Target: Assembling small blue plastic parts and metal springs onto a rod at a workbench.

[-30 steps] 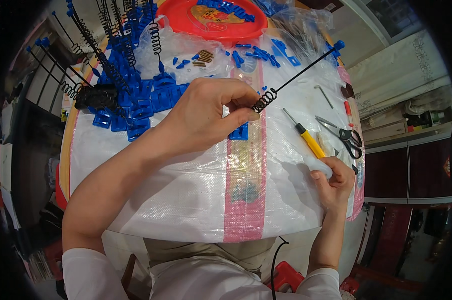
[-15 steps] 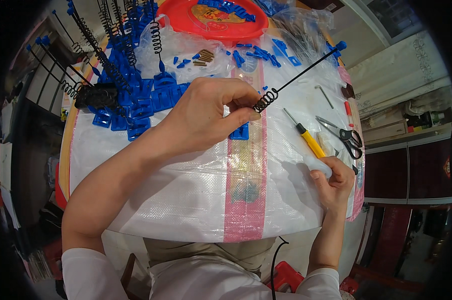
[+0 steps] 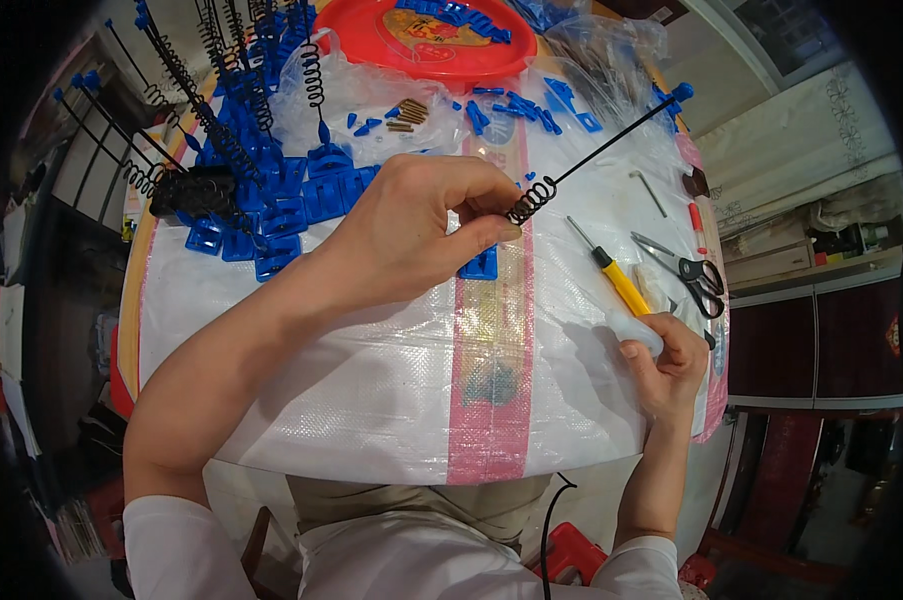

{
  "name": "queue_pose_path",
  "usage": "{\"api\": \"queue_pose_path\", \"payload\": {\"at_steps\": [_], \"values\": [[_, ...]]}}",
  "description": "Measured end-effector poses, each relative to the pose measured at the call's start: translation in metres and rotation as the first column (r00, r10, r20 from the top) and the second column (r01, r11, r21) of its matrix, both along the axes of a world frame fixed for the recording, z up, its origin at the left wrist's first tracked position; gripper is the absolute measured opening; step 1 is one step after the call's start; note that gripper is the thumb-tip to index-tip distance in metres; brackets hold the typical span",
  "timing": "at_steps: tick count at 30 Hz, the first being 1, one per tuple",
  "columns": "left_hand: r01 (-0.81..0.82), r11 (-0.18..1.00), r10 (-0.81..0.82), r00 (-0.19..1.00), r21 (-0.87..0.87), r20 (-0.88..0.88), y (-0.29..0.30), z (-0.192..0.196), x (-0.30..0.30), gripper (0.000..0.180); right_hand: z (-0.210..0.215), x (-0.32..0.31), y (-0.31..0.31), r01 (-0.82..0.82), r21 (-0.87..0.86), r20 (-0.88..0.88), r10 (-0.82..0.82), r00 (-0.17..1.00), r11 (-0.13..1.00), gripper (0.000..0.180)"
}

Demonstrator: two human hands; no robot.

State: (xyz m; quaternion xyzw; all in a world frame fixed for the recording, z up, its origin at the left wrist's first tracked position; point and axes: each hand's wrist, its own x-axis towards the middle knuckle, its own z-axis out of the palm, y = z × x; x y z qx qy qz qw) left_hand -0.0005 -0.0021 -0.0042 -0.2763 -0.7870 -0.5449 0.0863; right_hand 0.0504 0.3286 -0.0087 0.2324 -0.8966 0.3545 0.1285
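My left hand (image 3: 411, 225) is closed, thumb and fingers pinching the lower end of a black spring rod (image 3: 611, 141). The rod slants up to the right, with a coil (image 3: 533, 201) beside my fingertips and a blue cap (image 3: 681, 92) at its far end. Partly hidden under that hand is a blue plastic base (image 3: 479, 265) on the table. At the right, my right hand (image 3: 671, 365) is wrapped round a small translucent white bottle (image 3: 633, 332). Just beyond the bottle lies a screwdriver with a yellow handle (image 3: 626, 290).
Blue bases with upright spring rods (image 3: 236, 150) crowd the far left. A red basin (image 3: 426, 50) stands at the back, with brass-coloured pins (image 3: 406, 115) and small blue pieces (image 3: 531, 110) before it. Scissors (image 3: 701, 275), a hex key (image 3: 648, 194) and a red pen-like item (image 3: 697, 228) lie right.
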Motion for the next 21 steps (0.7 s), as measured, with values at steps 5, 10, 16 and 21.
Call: {"api": "queue_pose_path", "payload": {"at_steps": [5,10,16,21], "values": [[0.003,1.0,-0.003,1.0,0.025,-0.003,0.0006,-0.0015,-0.0002,0.021,-0.0007,0.0003,-0.0005,0.003,-0.018,0.008,-0.003,1.0,1.0,0.024],[0.004,0.999,-0.004,1.0,0.036,0.001,0.0013,-0.0023,-0.0007,0.021,0.0004,0.0,-0.0002,0.001,0.0,0.007,-0.001,1.0,1.0,0.024],[-0.001,1.0,0.002,1.0,0.018,-0.022,-0.0001,-0.001,0.0001,0.019,0.0002,-0.0009,-0.0021,-0.011,-0.016,-0.003,0.011,1.0,1.0,0.024],[0.001,1.0,-0.001,1.0,0.023,-0.013,0.0012,-0.0021,-0.0007,0.019,0.0004,-0.0003,-0.0022,0.002,-0.012,-0.004,-0.002,1.0,1.0,0.025]]}}
